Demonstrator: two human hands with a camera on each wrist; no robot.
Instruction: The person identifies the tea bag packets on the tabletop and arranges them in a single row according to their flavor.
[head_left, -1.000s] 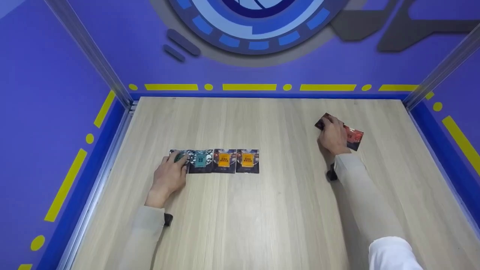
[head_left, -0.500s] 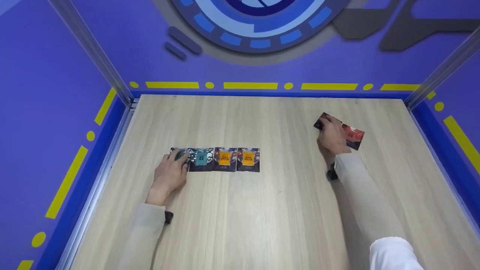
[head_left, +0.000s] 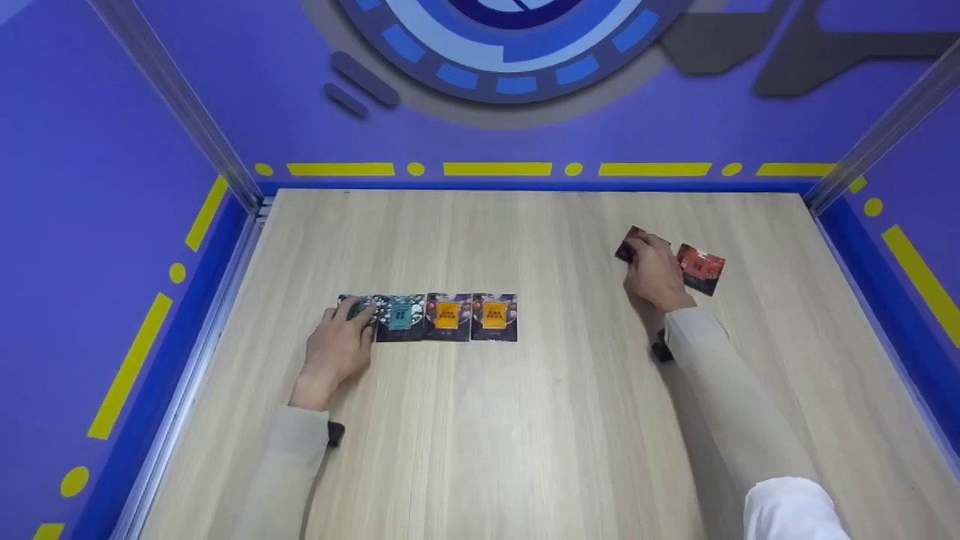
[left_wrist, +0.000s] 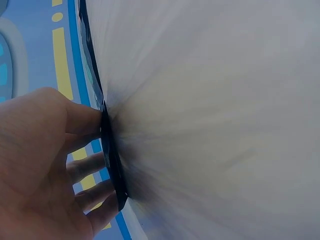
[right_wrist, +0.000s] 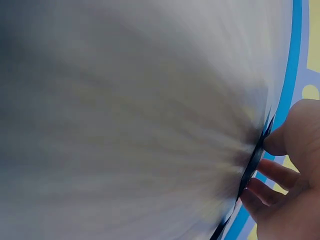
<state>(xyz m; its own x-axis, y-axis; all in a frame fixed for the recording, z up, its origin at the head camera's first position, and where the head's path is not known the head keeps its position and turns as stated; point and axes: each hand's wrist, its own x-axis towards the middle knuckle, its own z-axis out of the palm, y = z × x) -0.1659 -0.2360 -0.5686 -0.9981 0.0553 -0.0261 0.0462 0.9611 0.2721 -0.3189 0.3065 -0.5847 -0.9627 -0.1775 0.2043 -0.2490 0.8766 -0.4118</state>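
Note:
In the head view, a row of glossy printed packets lies on the table. My left hand (head_left: pixel 339 346) rests its spread fingers on the leftmost teal-and-black packet (head_left: pixel 346 301), partly covering it. Beside that lies another teal packet (head_left: pixel 401 318), followed by two orange-labelled packets (head_left: pixel 448 316). At the far right, my right hand (head_left: pixel 655 273) holds a red-and-black packet (head_left: pixel 628 246) by its fingertips, hiding much of it. A second red packet (head_left: pixel 700 268) lies tilted just to its right. Both wrist views show thumb and fingertips against the dark packets, seen edge-on.
The pale wooden table (head_left: pixel 480 435) is bounded by a blue back wall (head_left: pixel 495 146) and side walls with yellow markings. A metal rail (head_left: pixel 180 390) runs along the table's left side.
My right hand has moved a little to the left with its red packet, opening a gap from the other red packet. The left hand and the row stay in place.

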